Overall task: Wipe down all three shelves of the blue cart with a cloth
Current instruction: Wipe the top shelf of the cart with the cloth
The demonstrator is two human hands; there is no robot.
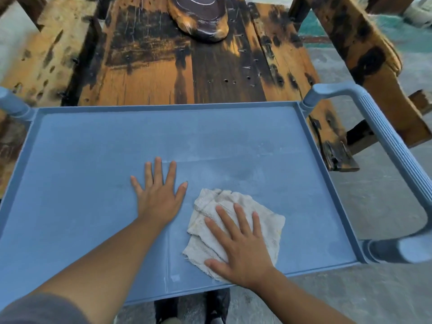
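Top shelf of blue cart (93, 141) fills the middle of the frame; shallow raised rim all round, pale dusty smears across the upper right part of its surface. Ribbed cart handle (395, 157) arches along the right edge of the frame

Off-white cloth (215, 206), crumpled and partly folded, lies on the shelf at lower centre-right, near the front rim

Right hand (243, 251): flat on the cloth, fingers straight and spread wide, palm pressing it to the shelf

Left hand (159, 195): just left of the cloth, not touching it; flat on bare shelf, fingers spread wide, holding nothing. Grey sleeve (39, 309) at lower left corner

Behind the cart, upper frame: weathered wooden bench (149, 73) with black stains; a dark oval wooden dish (198, 12) sits on it at top centre. Concrete floor (374, 202) at right
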